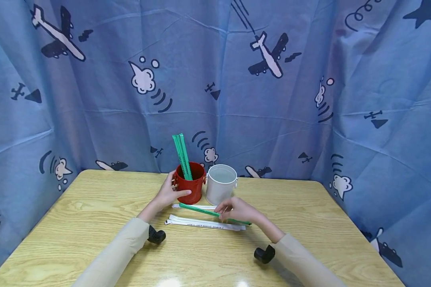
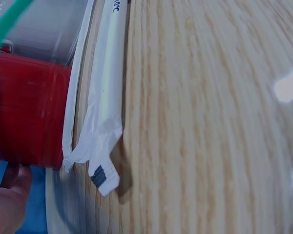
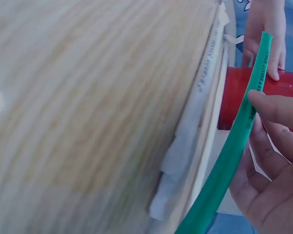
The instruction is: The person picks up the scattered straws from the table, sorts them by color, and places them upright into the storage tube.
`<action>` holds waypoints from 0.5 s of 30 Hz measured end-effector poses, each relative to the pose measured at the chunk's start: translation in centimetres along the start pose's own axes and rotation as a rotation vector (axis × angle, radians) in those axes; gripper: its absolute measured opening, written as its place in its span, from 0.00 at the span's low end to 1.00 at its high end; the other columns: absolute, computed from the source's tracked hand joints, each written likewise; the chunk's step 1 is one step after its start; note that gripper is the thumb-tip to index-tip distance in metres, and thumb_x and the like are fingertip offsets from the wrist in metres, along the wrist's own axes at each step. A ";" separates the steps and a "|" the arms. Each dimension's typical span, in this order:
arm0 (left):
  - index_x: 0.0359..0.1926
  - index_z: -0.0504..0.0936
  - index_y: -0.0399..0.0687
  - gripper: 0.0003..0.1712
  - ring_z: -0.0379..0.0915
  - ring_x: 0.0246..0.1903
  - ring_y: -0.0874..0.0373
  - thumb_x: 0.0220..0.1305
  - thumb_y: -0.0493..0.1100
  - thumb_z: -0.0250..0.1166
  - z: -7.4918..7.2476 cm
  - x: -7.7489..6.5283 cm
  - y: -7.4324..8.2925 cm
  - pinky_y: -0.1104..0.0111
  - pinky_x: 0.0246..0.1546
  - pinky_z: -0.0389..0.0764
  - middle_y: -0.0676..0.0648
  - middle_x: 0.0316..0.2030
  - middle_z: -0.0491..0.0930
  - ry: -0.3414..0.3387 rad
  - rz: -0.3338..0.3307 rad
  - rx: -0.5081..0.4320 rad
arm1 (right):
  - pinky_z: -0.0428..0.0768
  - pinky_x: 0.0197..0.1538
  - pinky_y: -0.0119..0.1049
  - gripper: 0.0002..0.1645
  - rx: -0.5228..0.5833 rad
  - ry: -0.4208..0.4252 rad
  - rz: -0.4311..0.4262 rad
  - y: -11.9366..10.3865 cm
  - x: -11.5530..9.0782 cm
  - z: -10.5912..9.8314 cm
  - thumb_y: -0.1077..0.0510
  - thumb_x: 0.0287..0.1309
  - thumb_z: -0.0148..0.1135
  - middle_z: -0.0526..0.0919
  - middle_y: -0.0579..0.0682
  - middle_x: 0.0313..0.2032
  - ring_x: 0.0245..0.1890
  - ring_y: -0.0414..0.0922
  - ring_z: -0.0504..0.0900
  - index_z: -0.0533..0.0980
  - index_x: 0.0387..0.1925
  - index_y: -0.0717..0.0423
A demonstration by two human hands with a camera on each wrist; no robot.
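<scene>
With thumb in front and fingers behind, my left hand (image 1: 168, 193) grips the side of a small red bucket (image 1: 193, 192). Several green wrapped straws (image 1: 183, 155) stand leaning inside it. My right hand (image 1: 236, 209) pinches another green wrapped straw (image 1: 200, 209) between thumb and fingers; in the right wrist view this green straw (image 3: 239, 131) slants past the bucket, slightly bent. White wrapped straws (image 1: 204, 224) lie on the table in front of the buckets, and in the left wrist view their torn-looking paper end (image 2: 106, 170) shows.
A white bucket (image 1: 220, 190) stands right beside the red one. Another white wrapped straw (image 1: 208, 207) lies close to the buckets' bases, partly covered by the green straw and right hand. Behind the wooden table (image 1: 104, 207) hangs a blue curtain (image 1: 186, 79) with airplane prints.
</scene>
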State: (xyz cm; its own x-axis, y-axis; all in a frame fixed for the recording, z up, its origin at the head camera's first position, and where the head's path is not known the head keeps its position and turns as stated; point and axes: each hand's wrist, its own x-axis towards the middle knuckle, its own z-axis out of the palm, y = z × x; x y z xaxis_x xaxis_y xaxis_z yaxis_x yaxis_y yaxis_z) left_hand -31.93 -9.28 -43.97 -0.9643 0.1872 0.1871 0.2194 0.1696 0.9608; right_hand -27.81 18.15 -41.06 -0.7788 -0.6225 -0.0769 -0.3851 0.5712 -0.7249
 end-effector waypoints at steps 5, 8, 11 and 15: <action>0.72 0.48 0.40 0.49 0.59 0.64 0.39 0.57 0.35 0.69 0.0 -0.1 0.1 0.48 0.63 0.69 0.37 0.68 0.58 0.001 -0.005 0.001 | 0.79 0.37 0.28 0.11 0.056 0.012 0.038 -0.7 -0.1 -0.3 0.64 0.55 0.63 0.86 0.56 0.34 0.32 0.36 0.79 0.82 0.40 0.64; 0.72 0.47 0.39 0.49 0.59 0.63 0.38 0.57 0.35 0.68 -0.1 -0.1 0.2 0.47 0.63 0.69 0.36 0.67 0.58 0.002 -0.002 0.008 | 0.79 0.38 0.28 0.12 0.075 0.021 0.051 -1.0 -0.1 -0.5 0.64 0.54 0.64 0.86 0.56 0.35 0.32 0.36 0.79 0.81 0.41 0.65; 0.72 0.48 0.38 0.50 0.59 0.62 0.38 0.56 0.34 0.69 0.0 -0.3 0.3 0.48 0.62 0.71 0.35 0.67 0.59 0.008 0.004 0.010 | 0.79 0.38 0.28 0.13 0.092 0.035 0.039 -1.3 0.0 -0.7 0.63 0.54 0.64 0.86 0.57 0.38 0.33 0.35 0.78 0.81 0.42 0.66; 0.72 0.48 0.37 0.49 0.61 0.61 0.39 0.56 0.32 0.68 -0.1 -0.4 0.3 0.51 0.60 0.73 0.35 0.66 0.60 0.005 0.016 0.003 | 0.78 0.38 0.30 0.14 0.128 0.062 0.026 -2.0 0.2 -1.1 0.63 0.54 0.63 0.85 0.58 0.39 0.32 0.36 0.79 0.80 0.43 0.67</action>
State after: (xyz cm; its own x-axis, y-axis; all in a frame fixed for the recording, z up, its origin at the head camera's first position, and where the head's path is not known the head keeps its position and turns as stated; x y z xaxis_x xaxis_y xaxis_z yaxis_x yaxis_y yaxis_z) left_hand -31.51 -9.39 -43.74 -0.9613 0.1854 0.2039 0.2357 0.1697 0.9569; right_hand -27.71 17.46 -38.87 -0.8183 -0.5719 -0.0575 -0.3010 0.5117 -0.8047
